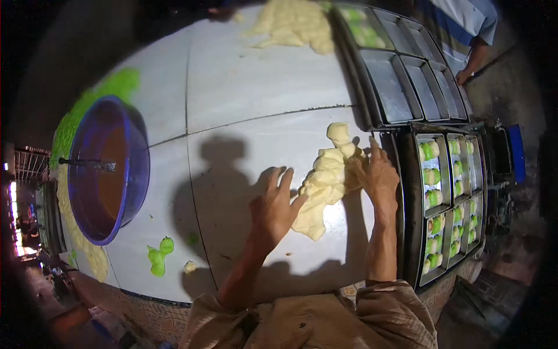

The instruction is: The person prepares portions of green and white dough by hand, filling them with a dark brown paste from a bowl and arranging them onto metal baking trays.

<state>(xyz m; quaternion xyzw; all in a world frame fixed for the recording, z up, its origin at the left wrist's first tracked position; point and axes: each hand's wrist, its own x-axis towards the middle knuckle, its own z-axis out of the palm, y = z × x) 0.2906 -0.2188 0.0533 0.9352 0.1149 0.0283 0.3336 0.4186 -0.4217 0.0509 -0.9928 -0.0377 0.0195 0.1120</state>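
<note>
Several pale yellow dough pieces (321, 185) lie heaped together on the white tiled table (250, 157) in front of me. Just left of the heap is my left hand (275, 208), its fingers spread and its thumb close to the dough's edge. My right hand (379, 177) rests at the heap's right side with the fingers stretched out and apart. Part of the dough there is hidden behind that hand. Neither hand grips anything.
A purple basin (141, 168) holding brown liquid and a dark-handled tool stands left. Green dough scraps (158, 256) lie nearby. Metal pans (423, 192) with green-and-cream dough rolls border the right; bare pans (389, 84) sit beyond. Another person's arm (474, 63) hangs at far right.
</note>
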